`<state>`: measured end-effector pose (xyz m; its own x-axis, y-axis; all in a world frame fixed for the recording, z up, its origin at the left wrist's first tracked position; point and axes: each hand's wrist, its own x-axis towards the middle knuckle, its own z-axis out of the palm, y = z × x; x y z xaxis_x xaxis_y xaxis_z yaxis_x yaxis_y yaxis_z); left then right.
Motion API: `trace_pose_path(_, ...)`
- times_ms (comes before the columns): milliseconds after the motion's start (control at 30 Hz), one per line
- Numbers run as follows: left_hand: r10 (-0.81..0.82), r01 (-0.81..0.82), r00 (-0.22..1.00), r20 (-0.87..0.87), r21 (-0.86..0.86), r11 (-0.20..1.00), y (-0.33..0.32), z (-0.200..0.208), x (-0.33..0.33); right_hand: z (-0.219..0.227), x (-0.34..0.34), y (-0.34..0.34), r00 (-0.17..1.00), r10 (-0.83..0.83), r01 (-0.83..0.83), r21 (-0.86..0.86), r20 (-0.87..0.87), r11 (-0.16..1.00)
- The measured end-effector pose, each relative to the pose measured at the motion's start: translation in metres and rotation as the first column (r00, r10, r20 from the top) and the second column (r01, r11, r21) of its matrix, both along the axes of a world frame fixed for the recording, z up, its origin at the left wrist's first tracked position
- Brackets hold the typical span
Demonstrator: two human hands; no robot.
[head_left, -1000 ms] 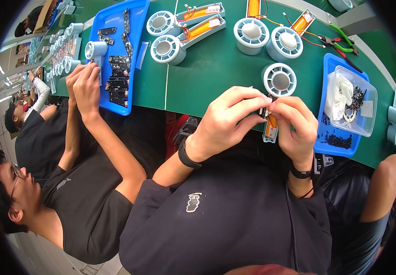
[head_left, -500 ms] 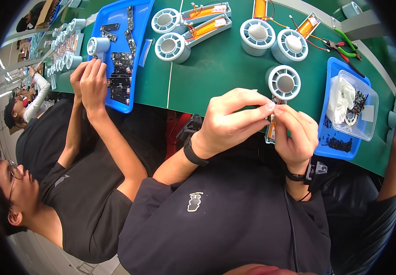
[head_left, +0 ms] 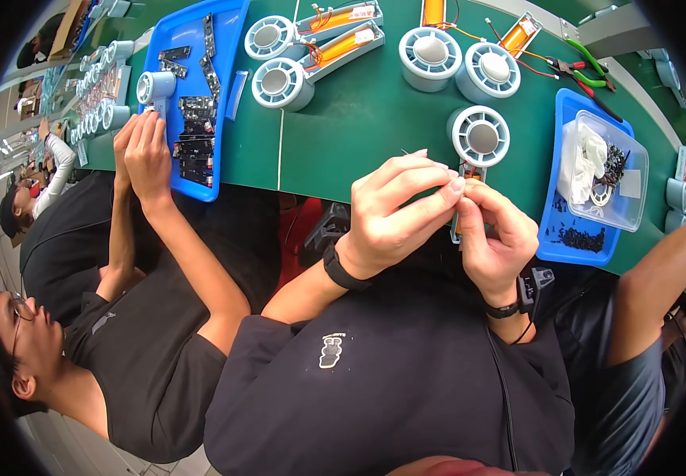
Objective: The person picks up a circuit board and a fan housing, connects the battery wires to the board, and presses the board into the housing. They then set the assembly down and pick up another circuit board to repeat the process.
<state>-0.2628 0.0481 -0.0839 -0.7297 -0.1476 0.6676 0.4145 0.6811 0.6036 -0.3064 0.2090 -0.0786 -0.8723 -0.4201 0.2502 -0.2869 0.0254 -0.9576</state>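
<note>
My left hand [head_left: 400,208] and my right hand [head_left: 500,238] meet fingertip to fingertip at the table's near edge. Both are closed in a pinch; whatever small part they hold is hidden by the fingers. A thin dark strand pokes up above my left knuckles. Just beyond my fingertips stands a light-blue handheld fan [head_left: 479,136], its round grille facing up. Its opened handle, with a bit of orange showing, runs toward me beneath my hands and is mostly covered.
Other fans [head_left: 283,84] with open handles, orange cells and wires lie farther back. At right, a blue tray [head_left: 548,252] carries a clear box [head_left: 635,208] and small black parts. Pliers [head_left: 589,75] lie behind it. At left, a co-worker's hands [head_left: 146,155] work over a blue tray [head_left: 236,20] of circuit boards.
The whole view has shifted slightly, so the table things sit farther left. My hands stay pinched together near the same fan. The thin strand now shows above my left hand.
</note>
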Motion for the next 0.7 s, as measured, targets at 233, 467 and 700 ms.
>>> trace_pose_path(233, 0.068, -0.067, 0.998, 0.011, -0.103, 0.992, -0.003, 0.008, 0.001, 0.004, -0.007, 0.003, 0.998, -0.028, 0.029, -0.007, 0.061, 1.0)
trace_pose_path(467, 0.15, -0.139, 0.988, 0.026, -0.242, 0.96, -0.004, 0.014, 0.011, 0.009, -0.031, -0.013, 0.91, -0.12, 0.242, 0.274, -0.396, 0.931)
trace_pose_path(700, -0.058, 0.033, 0.959, 0.276, 0.096, 0.995, -0.006, 0.012, 0.018, 0.016, -0.026, -0.01, 0.942, -0.202, 0.261, 0.203, -0.269, 0.944)
